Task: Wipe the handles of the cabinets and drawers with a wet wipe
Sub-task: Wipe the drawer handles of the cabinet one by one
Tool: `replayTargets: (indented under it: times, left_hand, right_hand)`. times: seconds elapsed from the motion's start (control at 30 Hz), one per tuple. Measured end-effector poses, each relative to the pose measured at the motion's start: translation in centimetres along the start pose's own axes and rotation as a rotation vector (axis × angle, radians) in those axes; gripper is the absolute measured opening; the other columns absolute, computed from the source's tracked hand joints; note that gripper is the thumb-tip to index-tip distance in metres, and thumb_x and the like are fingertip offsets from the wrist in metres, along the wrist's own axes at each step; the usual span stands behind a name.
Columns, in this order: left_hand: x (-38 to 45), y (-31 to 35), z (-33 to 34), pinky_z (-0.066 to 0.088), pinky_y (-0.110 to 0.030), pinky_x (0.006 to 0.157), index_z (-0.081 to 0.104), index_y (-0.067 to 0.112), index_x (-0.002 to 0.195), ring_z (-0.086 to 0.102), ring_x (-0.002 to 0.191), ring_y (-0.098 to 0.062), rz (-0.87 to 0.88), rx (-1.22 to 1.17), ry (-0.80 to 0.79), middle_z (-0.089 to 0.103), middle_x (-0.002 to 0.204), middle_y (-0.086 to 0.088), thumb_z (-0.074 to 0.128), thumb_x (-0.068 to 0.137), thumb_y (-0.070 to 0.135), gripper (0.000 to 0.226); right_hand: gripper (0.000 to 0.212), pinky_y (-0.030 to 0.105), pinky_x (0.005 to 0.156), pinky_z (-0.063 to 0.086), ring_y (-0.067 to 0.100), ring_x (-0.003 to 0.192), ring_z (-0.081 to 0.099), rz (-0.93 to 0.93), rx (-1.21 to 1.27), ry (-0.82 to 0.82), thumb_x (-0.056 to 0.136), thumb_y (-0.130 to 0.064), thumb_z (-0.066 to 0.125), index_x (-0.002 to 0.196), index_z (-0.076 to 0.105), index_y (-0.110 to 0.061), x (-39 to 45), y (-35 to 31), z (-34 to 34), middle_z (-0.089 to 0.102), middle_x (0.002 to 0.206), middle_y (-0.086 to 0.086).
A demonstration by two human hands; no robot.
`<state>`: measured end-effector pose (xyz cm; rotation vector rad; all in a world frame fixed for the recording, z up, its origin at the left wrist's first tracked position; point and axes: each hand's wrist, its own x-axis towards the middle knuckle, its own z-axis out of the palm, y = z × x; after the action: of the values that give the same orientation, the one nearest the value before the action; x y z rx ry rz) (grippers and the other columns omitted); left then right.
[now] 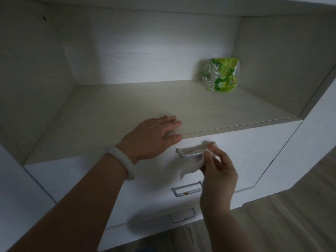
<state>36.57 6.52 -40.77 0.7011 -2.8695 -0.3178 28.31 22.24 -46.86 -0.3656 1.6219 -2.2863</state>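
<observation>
Right hand (217, 171): pinches white wet wipe (192, 160), draped over top silver metal drawer handle (189, 151).
Left hand (154, 137): spread flat on pale shelf (200, 106).
Remaining: middle handle (187, 190) (brown spot visible), bottom handle (182, 215).

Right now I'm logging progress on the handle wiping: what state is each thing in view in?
Left hand: flat, resting on the shelf edge.
Right hand: pinching the wet wipe.
Wet wipe: draped over the top handle.
Middle handle: brown spot, untouched.
Bottom handle: untouched.
Drawers: closed.
Wipe pack: on the shelf.
</observation>
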Motion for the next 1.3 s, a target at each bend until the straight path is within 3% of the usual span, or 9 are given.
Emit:
replayTargets:
  times: [0.13, 0.3, 0.43, 0.67, 0.73, 0.9, 1.07, 1.17, 1.3]
  left_hand:
    - [-0.1, 0.0, -0.1, 0.009, -0.031, 0.120, 0.026, 0.036, 0.149, 0.010, 0.146, -0.003, 0.007, 0.003, -0.003, 0.016, 0.159, 0.015, 0.035, 0.096, 0.055, 0.057]
    - [0.0, 0.1, 0.0, 0.009, -0.031, 0.120, 0.026, 0.036, 0.149, 0.011, 0.146, -0.004, 0.005, 0.009, 0.007, 0.017, 0.159, 0.014, 0.035, 0.096, 0.055, 0.057]
    - [-0.1, 0.0, 0.0, 0.009, -0.032, 0.120, 0.026, 0.036, 0.150, 0.010, 0.146, -0.004, 0.010, 0.018, 0.007, 0.016, 0.159, 0.014, 0.033, 0.096, 0.056, 0.058]
    - [0.0, -0.1, 0.1, 0.008, -0.032, 0.120, 0.024, 0.037, 0.149, 0.009, 0.147, -0.003, 0.007, 0.010, -0.001, 0.014, 0.159, 0.015, 0.032, 0.095, 0.058, 0.059]
    - [0.0, -0.1, 0.1, 0.008, -0.031, 0.120, 0.025, 0.037, 0.149, 0.009, 0.147, -0.004, 0.004, 0.001, -0.001, 0.014, 0.159, 0.015, 0.033, 0.095, 0.058, 0.059]
    - [0.0, -0.2, 0.1, 0.007, -0.031, 0.120, 0.023, 0.037, 0.150, 0.008, 0.147, -0.003, 0.000, 0.006, -0.009, 0.013, 0.160, 0.015, 0.032, 0.096, 0.058, 0.059]
    - [0.0, -0.1, 0.1, 0.009, -0.032, 0.120, 0.024, 0.037, 0.149, 0.009, 0.147, -0.003, 0.016, 0.002, 0.001, 0.014, 0.159, 0.015, 0.033, 0.096, 0.057, 0.058]
    - [-0.1, 0.0, 0.0, 0.008, -0.033, 0.120, 0.023, 0.037, 0.150, 0.008, 0.147, -0.003, 0.009, 0.006, -0.015, 0.013, 0.160, 0.014, 0.032, 0.096, 0.057, 0.058]
    - [-0.1, 0.1, -0.1, 0.008, -0.032, 0.120, 0.023, 0.036, 0.150, 0.009, 0.147, -0.004, -0.003, 0.000, -0.014, 0.014, 0.160, 0.014, 0.032, 0.097, 0.055, 0.057]
  right_hand:
    - [0.023, 0.023, 0.074, 0.058, 0.009, 0.087, 0.072, -0.008, -0.102, -0.167, 0.092, -0.003, 0.058, 0.106, 0.072, -0.015, -0.8, -0.4, -0.2, 0.076, 0.093, -0.006]
    - [0.029, 0.026, 0.073, 0.059, 0.007, 0.079, 0.072, -0.072, -0.178, -0.002, 0.094, -0.007, 0.058, 0.107, 0.066, -0.032, 0.9, -1.2, -1.9, 0.075, 0.081, -0.009]
    - [0.041, 0.020, 0.060, 0.056, 0.003, 0.068, 0.066, -0.248, -0.542, -0.265, 0.095, -0.015, 0.058, 0.119, 0.052, -0.047, -2.2, 1.0, 0.5, 0.069, 0.073, -0.013]
    - [0.010, 0.015, 0.058, 0.052, 0.002, 0.063, 0.064, -0.437, -0.619, -0.040, 0.093, -0.025, 0.062, 0.100, 0.056, -0.026, 0.8, -2.2, -0.9, 0.064, 0.072, -0.018]
    - [0.008, 0.021, 0.067, 0.053, 0.002, 0.067, 0.059, -0.553, -0.773, -0.070, 0.092, -0.025, 0.063, 0.100, 0.066, -0.023, 1.5, -1.9, -1.0, 0.060, 0.084, -0.012]
    - [0.019, -0.001, 0.067, 0.040, -0.004, 0.071, 0.050, -0.706, -0.922, -0.225, 0.090, -0.020, 0.066, 0.101, 0.073, -0.007, 2.4, -0.6, -1.3, 0.042, 0.101, -0.002]
    - [0.029, 0.016, 0.076, 0.052, 0.008, 0.076, 0.057, -0.751, -0.961, -0.466, 0.082, -0.015, 0.075, 0.110, 0.072, -0.009, 1.6, -0.3, -0.7, 0.050, 0.105, 0.000]
    - [0.025, 0.026, 0.069, 0.056, 0.010, 0.072, 0.059, -0.816, -0.928, -0.450, 0.079, -0.011, 0.077, 0.104, 0.074, -0.008, 2.9, -0.4, -1.5, 0.055, 0.101, 0.001]
    - [0.016, 0.023, 0.064, 0.053, 0.012, 0.067, 0.060, -0.862, -0.901, -0.367, 0.077, -0.004, 0.078, 0.092, 0.074, -0.006, 4.0, -1.0, -2.9, 0.062, 0.090, 0.002]
